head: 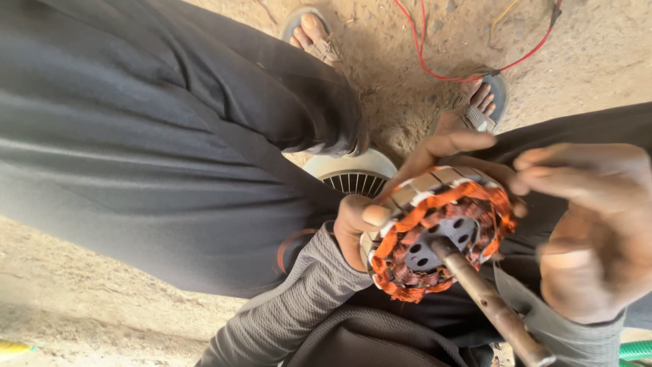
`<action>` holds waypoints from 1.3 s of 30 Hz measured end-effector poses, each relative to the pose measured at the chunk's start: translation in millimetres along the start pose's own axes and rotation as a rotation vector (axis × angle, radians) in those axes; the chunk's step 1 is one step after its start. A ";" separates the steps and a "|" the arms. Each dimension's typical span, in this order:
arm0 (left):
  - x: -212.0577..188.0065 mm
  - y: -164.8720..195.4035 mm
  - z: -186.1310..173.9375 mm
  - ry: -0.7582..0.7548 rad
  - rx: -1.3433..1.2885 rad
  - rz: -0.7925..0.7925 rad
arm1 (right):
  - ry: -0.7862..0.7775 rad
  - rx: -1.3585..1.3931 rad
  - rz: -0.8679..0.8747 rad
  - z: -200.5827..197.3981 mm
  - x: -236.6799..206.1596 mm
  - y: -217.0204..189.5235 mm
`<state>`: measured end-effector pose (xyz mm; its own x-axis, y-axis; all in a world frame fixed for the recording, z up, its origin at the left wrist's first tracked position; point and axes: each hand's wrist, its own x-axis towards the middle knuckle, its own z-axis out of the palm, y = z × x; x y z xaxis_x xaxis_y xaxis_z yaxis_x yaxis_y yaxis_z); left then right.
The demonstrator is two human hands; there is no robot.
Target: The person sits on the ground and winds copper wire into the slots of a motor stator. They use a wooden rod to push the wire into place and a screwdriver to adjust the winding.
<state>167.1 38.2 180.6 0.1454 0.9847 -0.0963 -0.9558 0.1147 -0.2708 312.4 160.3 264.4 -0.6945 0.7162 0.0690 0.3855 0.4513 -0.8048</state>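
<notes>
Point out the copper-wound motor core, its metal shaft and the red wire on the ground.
motor core [435, 234]: head view, on the orange copper windings.
metal shaft [485, 299]: head view, mid-length of the rod.
red wire [435, 71]: head view, on its loop over sand.

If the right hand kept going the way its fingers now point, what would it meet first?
The right hand points leftward, its fingers already at the rim of the copper-wound motor core, which comes first. Beyond it is the left hand gripping the far side, though depth is hard to judge.
</notes>
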 end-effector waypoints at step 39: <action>-41.4 -21.2 -52.1 0.266 -0.127 0.173 | -0.649 0.043 -0.141 -9.6 78.2 8.6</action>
<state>194.7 -11.8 140.5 0.0610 0.9176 -0.3929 -0.9351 -0.0851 -0.3440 267.3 225.2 268.5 -0.9666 0.1796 -0.1828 0.2487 0.4858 -0.8379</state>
